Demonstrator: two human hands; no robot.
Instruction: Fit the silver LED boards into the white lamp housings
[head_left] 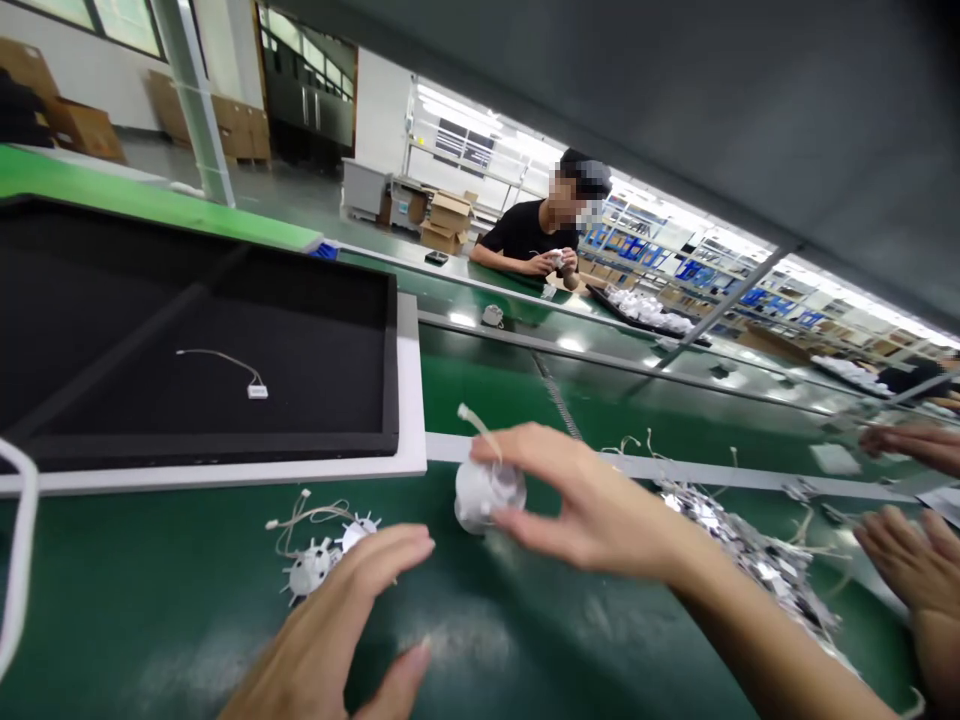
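Note:
My right hand point(570, 490) has its thumb and fingers closed around a round white plastic housing point(474, 497), from which a short white cable with a connector sticks up. The housing is at the green table surface; whether it touches is hard to tell. My left hand point(352, 610) is open, thumb apart from the fingers, with nothing between them. Just beyond its fingers lie two white spoked discs point(311, 568) with thin wires and small connectors, partly hidden by the hand.
A black tray point(315, 445) at the left holds a small white wired part point(257, 392). To the right is a pile of shiny wired parts point(750, 555). Another person's hands point(911, 560) are at the far right. Across the belt sits a co-worker point(525, 235) holding a white part.

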